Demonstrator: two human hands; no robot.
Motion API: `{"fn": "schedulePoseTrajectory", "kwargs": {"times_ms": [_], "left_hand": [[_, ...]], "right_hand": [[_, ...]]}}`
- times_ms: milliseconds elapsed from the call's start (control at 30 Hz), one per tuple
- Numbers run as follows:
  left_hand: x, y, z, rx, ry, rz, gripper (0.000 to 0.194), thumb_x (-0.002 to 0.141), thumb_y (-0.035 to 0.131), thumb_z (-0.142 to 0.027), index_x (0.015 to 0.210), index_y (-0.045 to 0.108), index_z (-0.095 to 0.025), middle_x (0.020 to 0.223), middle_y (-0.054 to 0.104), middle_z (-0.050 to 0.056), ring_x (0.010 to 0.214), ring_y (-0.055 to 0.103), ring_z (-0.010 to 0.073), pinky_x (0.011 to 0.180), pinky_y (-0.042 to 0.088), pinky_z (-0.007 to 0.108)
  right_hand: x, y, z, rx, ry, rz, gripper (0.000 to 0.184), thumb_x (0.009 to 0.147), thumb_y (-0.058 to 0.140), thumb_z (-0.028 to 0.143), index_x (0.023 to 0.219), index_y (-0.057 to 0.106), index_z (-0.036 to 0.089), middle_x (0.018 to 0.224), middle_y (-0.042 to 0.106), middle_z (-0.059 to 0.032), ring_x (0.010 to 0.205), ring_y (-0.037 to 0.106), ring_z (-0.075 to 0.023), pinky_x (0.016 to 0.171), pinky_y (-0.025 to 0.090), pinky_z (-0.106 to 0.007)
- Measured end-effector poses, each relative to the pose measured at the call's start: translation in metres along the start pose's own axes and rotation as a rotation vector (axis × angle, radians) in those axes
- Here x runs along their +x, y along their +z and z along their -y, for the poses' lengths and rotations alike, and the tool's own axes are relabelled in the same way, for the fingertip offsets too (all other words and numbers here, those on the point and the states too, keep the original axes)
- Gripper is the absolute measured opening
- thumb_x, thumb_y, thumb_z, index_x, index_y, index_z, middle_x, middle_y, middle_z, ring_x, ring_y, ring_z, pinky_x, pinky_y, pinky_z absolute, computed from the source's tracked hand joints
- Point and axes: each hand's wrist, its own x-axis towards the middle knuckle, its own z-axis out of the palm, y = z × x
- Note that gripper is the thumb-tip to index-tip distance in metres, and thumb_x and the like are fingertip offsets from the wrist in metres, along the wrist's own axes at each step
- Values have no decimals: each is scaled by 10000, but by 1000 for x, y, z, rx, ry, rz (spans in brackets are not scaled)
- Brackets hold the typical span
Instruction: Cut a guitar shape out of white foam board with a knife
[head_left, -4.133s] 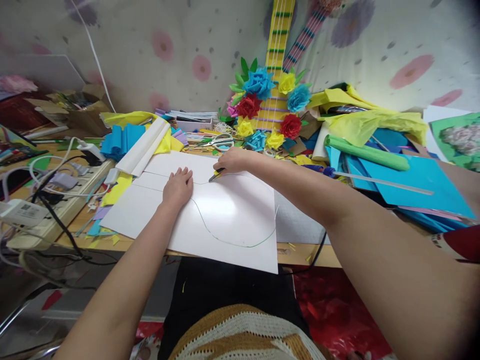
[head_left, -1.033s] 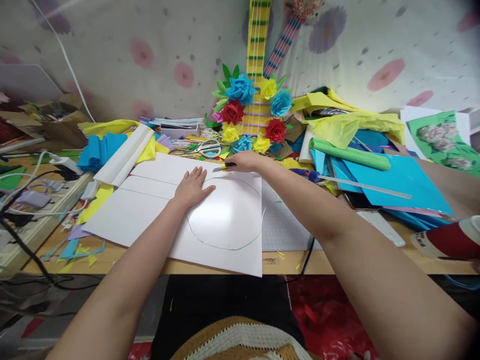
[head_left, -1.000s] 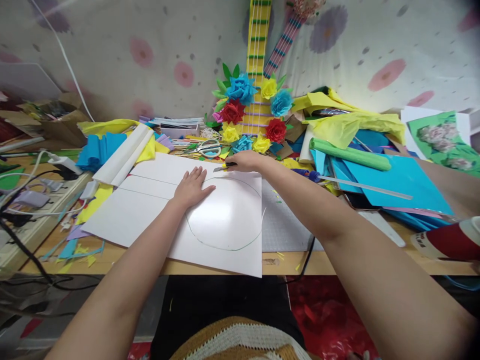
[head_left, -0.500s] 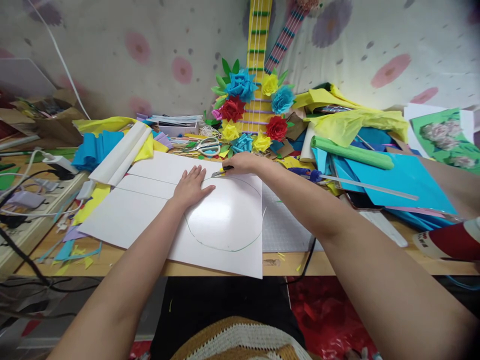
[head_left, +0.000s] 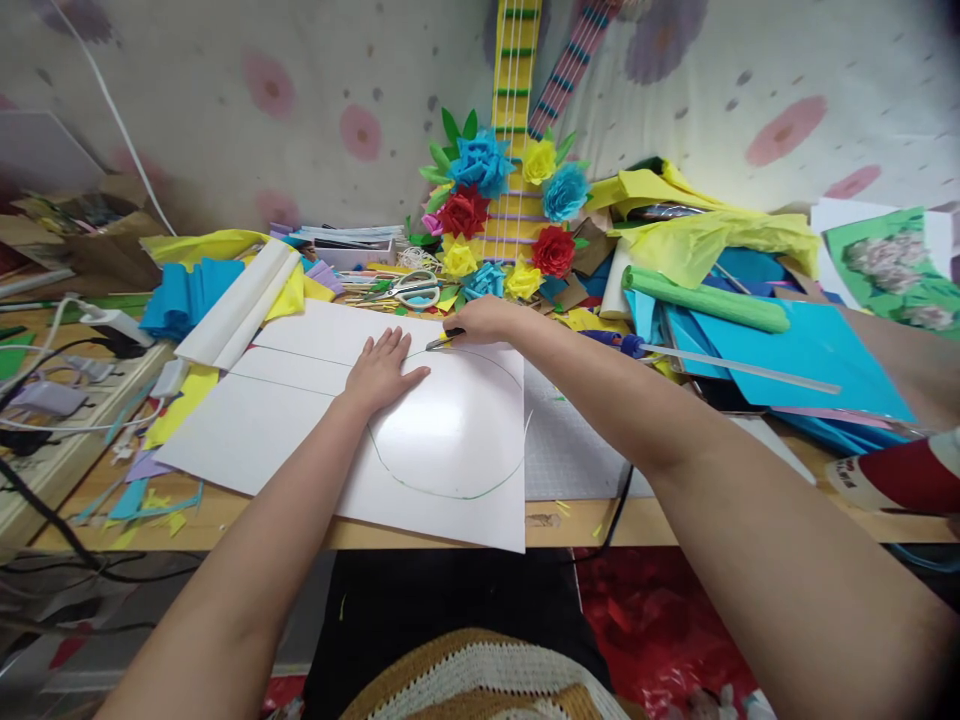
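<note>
A large white board (head_left: 300, 430) lies on the wooden table with a curved green line (head_left: 450, 492) drawn on it. My left hand (head_left: 381, 370) rests flat on the board, fingers spread, just left of the curve's top. My right hand (head_left: 484, 320) is closed round a small yellow utility knife (head_left: 442, 341) whose blade tip touches the board at the top of the curve, close to my left fingertips.
Scissors (head_left: 412, 288) lie just beyond the board. Paper flowers (head_left: 480, 165) on a yellow guitar shape stand at the back. A white roll (head_left: 240, 305), blue crepe paper (head_left: 180, 295), a green roll (head_left: 705, 300), blue sheets (head_left: 810, 360) and a cutting mat (head_left: 562, 450) surround the board. Cables lie at left.
My right hand with the knife has shifted slightly left along the top of the curve, nearer my left hand. Since four seconds ago the board has been turned. The left hand stays flat.
</note>
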Motion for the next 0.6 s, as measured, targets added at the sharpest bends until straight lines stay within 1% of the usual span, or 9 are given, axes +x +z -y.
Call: {"fn": "schedulePoseTrajectory", "kwargs": {"times_ms": [200,367,600], "left_hand": [[1,0,1,-2,-4,2,732,855,267,-619,1419,268,-152,1512,212,103,1403,131,233,1131,131,437],[0,0,1,10,-7,2,730,856,280,-611,1417,275,-144,1507,224,106,1400,139,244,1131,141,431],[1,0,2,-37,-10,6,730,850,303,-611,1416,274,-151,1509,219,107,1402,131,241,1129,131,440]], "right_hand": [[1,-1,1,-8,6,16,371,855,462,408,1173,572,251,1118,642,-93,961,578,-229,668,318,-277],[0,-5,1,-17,18,56,372,860,452,407,1182,567,259,1124,635,-83,993,568,-236,694,333,-288],[-3,-6,-2,-42,36,66,356,860,460,411,1162,570,257,1105,636,-90,987,569,-245,673,335,-289]]}}
